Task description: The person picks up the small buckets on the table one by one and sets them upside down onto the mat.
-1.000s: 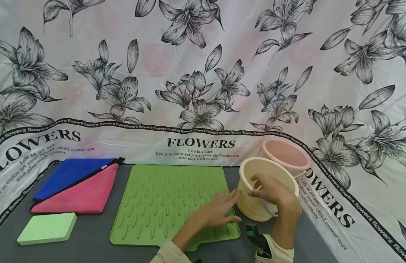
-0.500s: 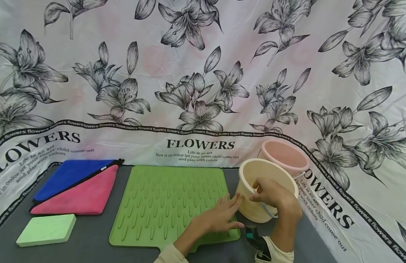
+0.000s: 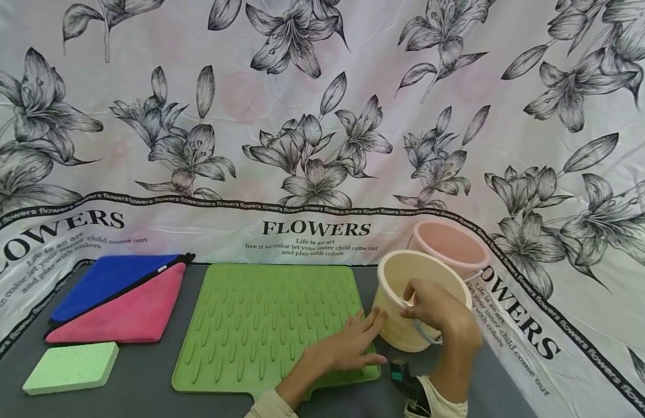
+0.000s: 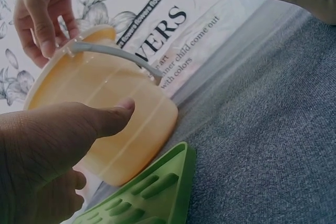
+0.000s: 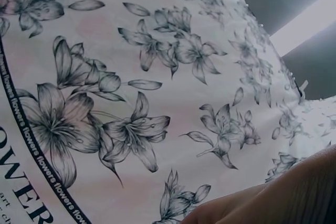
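A cream-yellow bucket [image 3: 400,331] with a grey handle [image 4: 118,53] stands upright right of a green ridged mat [image 3: 270,325]. My right hand [image 3: 438,307] is at the bucket's near rim, fingers curled over it and reaching inside; the left wrist view shows these fingers [image 4: 46,45] at the rim from the other side. Against the bucket's left side rest the straight fingertips of my left hand [image 3: 348,345], its palm over the mat's right edge and its thumb [image 4: 118,118] held apart. Only a strip of the right hand [image 5: 262,203] shows in the right wrist view.
A pink bucket [image 3: 450,247] stands close behind the cream one. On the left lie a folded blue-and-pink cloth [image 3: 118,302] and a pale green block [image 3: 71,368]. A flower-printed sheet [image 3: 228,145] hangs behind the grey table [image 3: 144,377].
My right hand has lowered slightly from above the bucket's opening to its near rim. The left hand has shifted a little right along the bucket's side. The bucket stays in place.
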Demonstrator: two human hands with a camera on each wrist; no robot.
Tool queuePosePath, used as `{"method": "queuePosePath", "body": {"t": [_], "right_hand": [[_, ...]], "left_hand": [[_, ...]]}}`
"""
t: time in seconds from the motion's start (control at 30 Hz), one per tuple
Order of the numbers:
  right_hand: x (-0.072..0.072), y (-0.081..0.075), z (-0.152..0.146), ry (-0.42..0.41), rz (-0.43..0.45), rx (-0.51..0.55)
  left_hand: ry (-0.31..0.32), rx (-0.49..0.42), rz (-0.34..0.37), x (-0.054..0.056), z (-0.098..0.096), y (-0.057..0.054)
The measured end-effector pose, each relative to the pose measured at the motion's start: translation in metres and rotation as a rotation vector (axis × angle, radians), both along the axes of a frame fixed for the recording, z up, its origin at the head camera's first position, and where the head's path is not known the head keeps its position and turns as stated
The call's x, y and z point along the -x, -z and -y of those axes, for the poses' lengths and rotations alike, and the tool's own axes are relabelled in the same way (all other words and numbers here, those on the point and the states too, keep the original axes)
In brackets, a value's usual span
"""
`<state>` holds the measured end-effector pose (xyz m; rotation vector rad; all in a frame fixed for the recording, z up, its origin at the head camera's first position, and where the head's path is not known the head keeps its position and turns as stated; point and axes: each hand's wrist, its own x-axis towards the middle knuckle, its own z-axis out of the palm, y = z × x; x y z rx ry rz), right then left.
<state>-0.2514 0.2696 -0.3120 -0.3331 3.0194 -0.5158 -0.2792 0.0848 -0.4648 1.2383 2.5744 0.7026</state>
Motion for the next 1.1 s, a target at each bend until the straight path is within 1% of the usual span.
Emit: {"method": "queuePosePath", "body": {"t": [0.13, 0.3, 0.47, 0.6, 0.73, 0.9, 1.0, 1.1], "right_hand": [[0.001, 0.003, 0.001, -0.012, -0.014, -0.008], [0.006, 0.005, 0.004, -0.011, 0.008, -0.02], [0.009, 0.007, 0.005, -0.01, 0.011, -0.037], [0.008, 0.008, 0.004, -0.031, -0.005, -0.054], [0.008, 0.009, 0.004, -0.062, -0.024, -0.056], [0.01, 0.008, 0.006, -0.121, -0.088, -0.057], [0.01, 0.007, 0.009, -0.136, -0.136, -0.059], [0.011, 0.007, 0.012, -0.136, -0.207, -0.059]], "left_hand": [[-0.006, 0.006, 0.007, -0.002, 0.001, -0.002], [-0.015, 0.021, 0.014, -0.005, 0.001, -0.005], [-0.018, 0.031, 0.004, -0.006, 0.001, -0.006], [-0.012, 0.038, 0.002, -0.007, 0.001, -0.005], [-0.013, 0.045, 0.018, -0.007, 0.001, -0.005], [-0.032, 0.033, 0.021, -0.008, 0.002, -0.006], [-0.048, 0.002, 0.001, -0.007, 0.003, -0.005], [-0.064, -0.04, -0.042, -0.004, 0.006, -0.002]]}}
